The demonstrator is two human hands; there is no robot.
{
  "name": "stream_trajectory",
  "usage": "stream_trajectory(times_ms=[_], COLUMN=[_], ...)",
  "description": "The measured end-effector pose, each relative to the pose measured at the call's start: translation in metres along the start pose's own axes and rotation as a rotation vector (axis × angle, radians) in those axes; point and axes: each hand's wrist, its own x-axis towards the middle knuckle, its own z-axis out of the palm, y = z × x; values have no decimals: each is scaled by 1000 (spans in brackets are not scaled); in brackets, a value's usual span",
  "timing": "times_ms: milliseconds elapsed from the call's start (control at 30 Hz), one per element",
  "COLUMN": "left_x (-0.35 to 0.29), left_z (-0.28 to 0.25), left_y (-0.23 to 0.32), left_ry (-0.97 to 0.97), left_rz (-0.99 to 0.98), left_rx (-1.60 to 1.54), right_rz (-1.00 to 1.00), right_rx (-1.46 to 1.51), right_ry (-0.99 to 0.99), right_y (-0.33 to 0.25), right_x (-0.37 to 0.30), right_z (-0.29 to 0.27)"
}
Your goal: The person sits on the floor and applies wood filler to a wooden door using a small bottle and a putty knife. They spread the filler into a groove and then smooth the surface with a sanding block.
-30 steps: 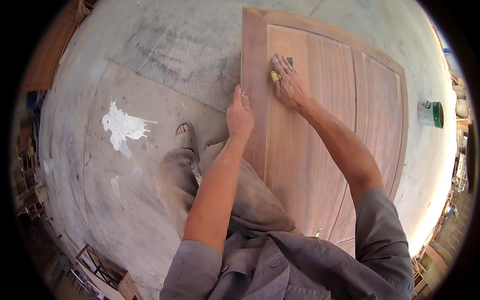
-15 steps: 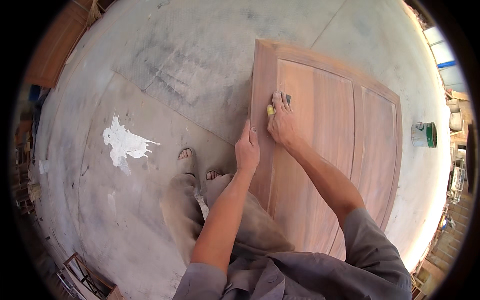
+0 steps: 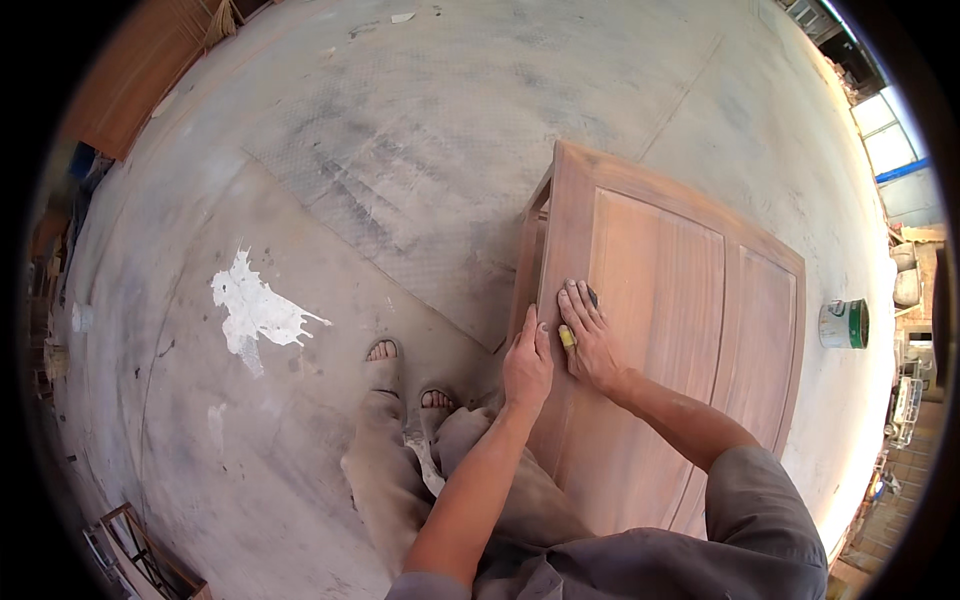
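A reddish-brown wooden furniture piece with a panelled top [image 3: 655,270] stands in front of me, to the right. My left hand [image 3: 527,368] is closed around its left edge, thumb on top. Beside it, my right hand [image 3: 590,345] lies pressed on the left frame rail, fingers together. From under its fingertips sticks a small dark piece of what looks like sandpaper [image 3: 593,297], mostly hidden by the hand. A yellow wrap [image 3: 567,336] is around one digit of the right hand. Below the top, part of the open left side and a leg are visible.
White splashed paint [image 3: 262,310] marks the concrete floor on the left. My sandalled feet are near the furniture's left side. A white and green bucket [image 3: 843,325] stands to its right. A wooden panel [image 3: 130,80] is at far left, a dark frame [image 3: 150,550] at lower left.
My right hand has slid toward me along the frame rail, close beside the left hand. The view has shifted, and more of the furniture's open left side shows.
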Motion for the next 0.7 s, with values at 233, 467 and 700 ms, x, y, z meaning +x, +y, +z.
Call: stream_trajectory(times_ms=[233,467,700], left_x=[2,6,34], left_z=[1,-3,-21], left_y=[-3,23,-15], left_ry=[-3,-151,329], left_rz=[-12,-140,-413], left_rx=[14,-25,-419], right_rz=[-14,4,-176], right_rx=[-125,-203,84], right_ry=[-58,-14,-321], right_y=[90,143,-84], right_x=[127,181,-90], right_z=[9,3,-8])
